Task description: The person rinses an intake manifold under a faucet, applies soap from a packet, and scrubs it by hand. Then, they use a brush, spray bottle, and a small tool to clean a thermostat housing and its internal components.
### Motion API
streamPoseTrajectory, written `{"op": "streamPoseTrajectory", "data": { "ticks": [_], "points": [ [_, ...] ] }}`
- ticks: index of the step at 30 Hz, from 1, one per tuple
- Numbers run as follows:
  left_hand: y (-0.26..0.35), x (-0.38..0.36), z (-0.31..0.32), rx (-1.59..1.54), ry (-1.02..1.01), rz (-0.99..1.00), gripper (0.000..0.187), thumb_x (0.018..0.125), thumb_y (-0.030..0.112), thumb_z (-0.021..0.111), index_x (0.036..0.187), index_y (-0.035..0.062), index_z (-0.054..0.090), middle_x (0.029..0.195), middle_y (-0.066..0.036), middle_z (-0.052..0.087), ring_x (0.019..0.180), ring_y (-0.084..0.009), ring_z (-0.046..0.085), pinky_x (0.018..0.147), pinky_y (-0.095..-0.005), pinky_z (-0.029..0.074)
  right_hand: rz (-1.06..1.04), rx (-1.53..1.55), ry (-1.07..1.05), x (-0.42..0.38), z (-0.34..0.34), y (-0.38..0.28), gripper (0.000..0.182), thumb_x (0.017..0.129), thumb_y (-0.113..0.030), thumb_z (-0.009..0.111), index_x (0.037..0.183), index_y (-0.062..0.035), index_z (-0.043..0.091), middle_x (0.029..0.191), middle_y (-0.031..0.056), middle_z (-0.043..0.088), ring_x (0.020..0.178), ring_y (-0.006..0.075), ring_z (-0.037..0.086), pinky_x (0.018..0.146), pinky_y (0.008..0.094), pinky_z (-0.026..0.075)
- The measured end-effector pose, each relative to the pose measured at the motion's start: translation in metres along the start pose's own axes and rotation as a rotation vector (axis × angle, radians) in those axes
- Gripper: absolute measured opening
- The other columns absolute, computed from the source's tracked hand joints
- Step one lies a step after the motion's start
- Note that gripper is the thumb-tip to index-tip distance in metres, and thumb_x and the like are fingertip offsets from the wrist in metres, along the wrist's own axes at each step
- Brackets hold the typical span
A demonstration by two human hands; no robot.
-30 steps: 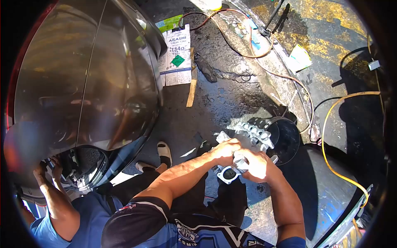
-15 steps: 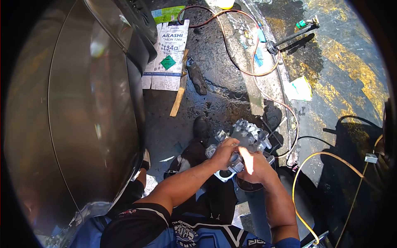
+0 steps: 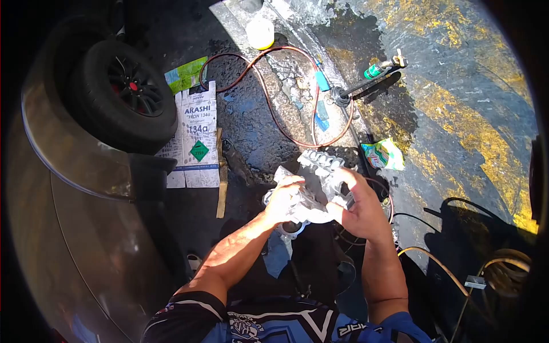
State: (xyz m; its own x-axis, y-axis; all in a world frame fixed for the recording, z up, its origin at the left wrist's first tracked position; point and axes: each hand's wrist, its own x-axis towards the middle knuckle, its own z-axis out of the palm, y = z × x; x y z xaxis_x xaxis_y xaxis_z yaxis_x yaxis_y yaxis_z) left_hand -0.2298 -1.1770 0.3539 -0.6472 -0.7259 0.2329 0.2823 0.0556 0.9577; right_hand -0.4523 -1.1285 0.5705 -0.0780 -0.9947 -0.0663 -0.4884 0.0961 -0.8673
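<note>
A silvery cast-metal engine part [image 3: 321, 167], with knobbly bosses and round openings, is held above my lap in sunlight. My left hand [image 3: 284, 201] is closed around its left side, fingers over the top. On the right side, my right hand [image 3: 361, 210] grips it with the thumb toward the near edge and the fingers over the far edge. A ring-shaped opening [image 3: 293, 227] shows at the bottom, below my left hand. The underside of the part is hidden.
A dark car with a wheel [image 3: 128, 83] stands at left. Flattened cardboard [image 3: 197, 123] lies beside it. A reddish hose [image 3: 269, 103] loops over the wet ground near a tub of yellow liquid [image 3: 261, 34], a green-banded tool [image 3: 377, 70] and a packet [image 3: 384, 154]. A yellow hose [image 3: 437, 263] lies at right.
My view has swung, bringing the car wheel in. My hands have moved apart to opposite sides of the engine part, which has turned and tilted.
</note>
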Motion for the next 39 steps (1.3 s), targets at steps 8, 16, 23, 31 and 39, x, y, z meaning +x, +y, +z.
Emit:
{"op": "streamPoseTrajectory", "data": {
  "ticks": [8, 16, 23, 31, 39],
  "points": [
    [-0.060, 0.147, 0.008, -0.950, 0.441, -0.516, 0.040, 0.073, 0.009, 0.077, 0.110, 0.0002, 0.066, 0.114, -0.010, 0.063, 0.094, -0.0190, 0.067, 0.085, -0.0321, 0.056, 0.348, -0.195, 0.823, 0.193, -0.125, 0.173, 0.075, 0.092, -0.047, 0.068, 0.143, 0.0045, 0.046, 0.123, 0.0175, 0.060, 0.112, 0.0211, 0.057, 0.094, 0.0325, 0.046],
    [-0.169, 0.263, 0.000, -1.190, 0.714, -0.748, 0.020, 0.092, 0.016, 0.060, 0.111, 0.0132, 0.056, 0.104, -0.009, 0.062, 0.102, -0.0301, 0.065, 0.087, -0.0461, 0.057, 0.680, 0.406, 1.138, 0.298, -0.120, 0.168, 0.039, 0.101, -0.041, 0.056, 0.120, -0.0071, 0.061, 0.104, 0.0073, 0.063, 0.089, 0.0186, 0.062, 0.077, 0.0373, 0.052],
    [-0.241, 0.310, -0.004, -1.026, 0.559, -0.578, 0.016, 0.096, 0.012, 0.052, 0.111, 0.0098, 0.054, 0.102, -0.007, 0.062, 0.104, -0.0253, 0.061, 0.092, -0.0424, 0.053, 0.534, 0.163, 1.275, 0.328, -0.121, 0.129, 0.044, 0.102, -0.037, 0.055, 0.121, 0.0024, 0.055, 0.097, 0.0113, 0.062, 0.084, 0.0219, 0.065, 0.070, 0.0310, 0.053],
    [-0.292, 0.322, -0.008, -1.087, 0.606, -0.614, 0.018, 0.089, 0.012, 0.057, 0.105, 0.0117, 0.065, 0.104, -0.007, 0.070, 0.102, -0.0217, 0.064, 0.097, -0.0424, 0.047, 0.700, -0.604, 1.129, 0.325, -0.121, 0.173, 0.044, 0.091, -0.043, 0.069, 0.105, -0.0015, 0.061, 0.120, 0.0234, 0.049, 0.109, 0.0328, 0.054, 0.094, 0.0444, 0.045],
    [-0.321, 0.323, 0.002, -0.519, 0.559, -0.483, 0.028, 0.092, 0.020, 0.050, 0.110, 0.0044, 0.063, 0.105, -0.012, 0.069, 0.102, -0.0250, 0.064, 0.096, -0.0400, 0.049, 0.157, -0.464, 0.757, 0.291, -0.154, 0.191, 0.034, 0.101, -0.024, 0.059, 0.085, 0.0034, 0.068, 0.086, 0.0073, 0.062, 0.081, 0.0139, 0.057, 0.069, 0.0280, 0.047]
  ]
}}
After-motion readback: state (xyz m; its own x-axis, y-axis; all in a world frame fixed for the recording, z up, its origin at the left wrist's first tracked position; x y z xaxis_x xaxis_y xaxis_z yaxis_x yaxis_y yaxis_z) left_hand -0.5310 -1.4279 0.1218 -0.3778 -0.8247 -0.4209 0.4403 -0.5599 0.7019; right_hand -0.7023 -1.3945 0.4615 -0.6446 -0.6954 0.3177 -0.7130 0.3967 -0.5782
